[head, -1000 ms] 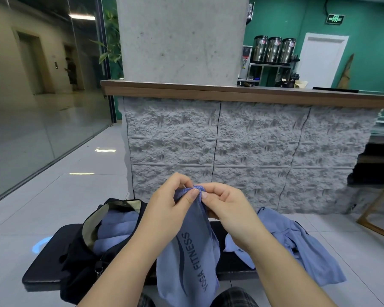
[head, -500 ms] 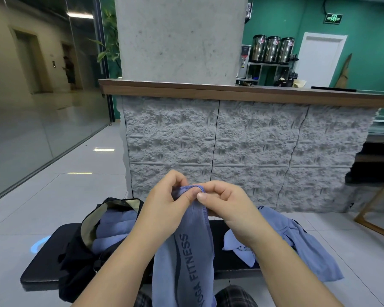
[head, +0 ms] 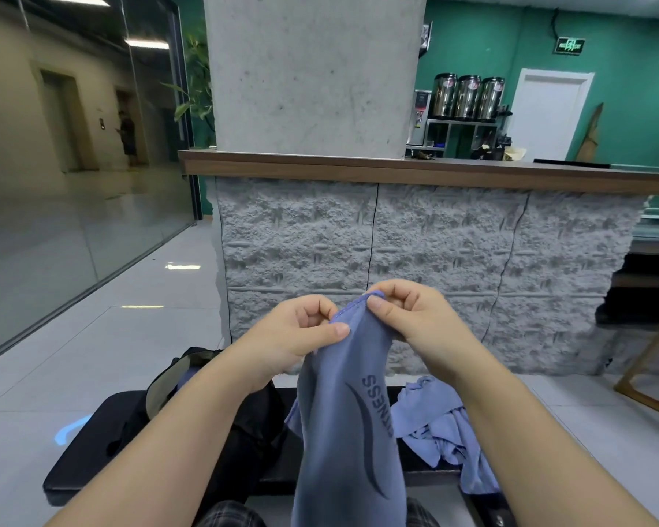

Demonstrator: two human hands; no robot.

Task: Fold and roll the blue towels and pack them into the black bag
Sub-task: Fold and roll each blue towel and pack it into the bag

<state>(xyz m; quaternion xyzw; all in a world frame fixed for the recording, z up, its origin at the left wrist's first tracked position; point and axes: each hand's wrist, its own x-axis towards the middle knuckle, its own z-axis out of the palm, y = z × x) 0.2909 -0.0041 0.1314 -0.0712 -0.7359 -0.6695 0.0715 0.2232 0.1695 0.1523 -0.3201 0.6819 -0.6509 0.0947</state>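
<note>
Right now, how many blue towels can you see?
3 at least: one held up by both hands, one crumpled on the bench, one inside the black bag. More may be hidden.

One camera sits on the person's head, looking forward and down, close above the black bench [head: 92, 469].

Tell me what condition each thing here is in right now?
Held towel: hanging unrolled, top edge pinched.
Left hand: pinching the towel edge.
Right hand: pinching the same edge.
Black bag: open, on the bench.
Loose towels: crumpled, on the bench.
</note>
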